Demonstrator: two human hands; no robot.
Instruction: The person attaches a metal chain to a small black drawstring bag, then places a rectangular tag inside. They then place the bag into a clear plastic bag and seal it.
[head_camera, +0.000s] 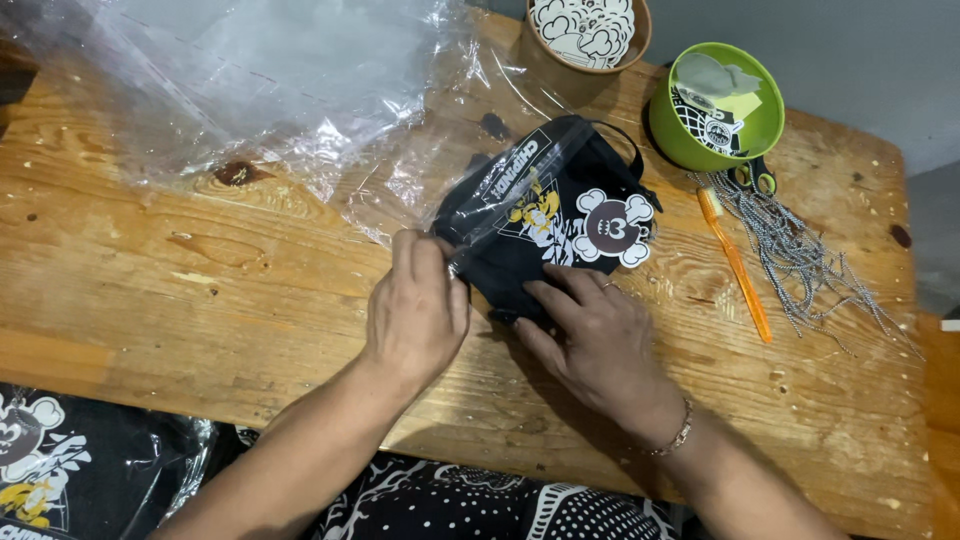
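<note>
Hands at mid desk. Left hand pinches edge of clear plastic sleeve around folded black printed garment. Right hand lies flat, fingers spread, pressing garment's near edge. Cartoon sticker sits on garment's right side. Orange toothbrush, string bundle, green bowl lie far right; loose plastic sheets far left.

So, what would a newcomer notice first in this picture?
Probably the folded black printed garment in a clear plastic bag at the middle of the wooden table, with a cartoon-shaped tag on it. The left hand pinches the bag's edge and the right hand presses it flat. At the far right stands a bright green round bowl.
</note>
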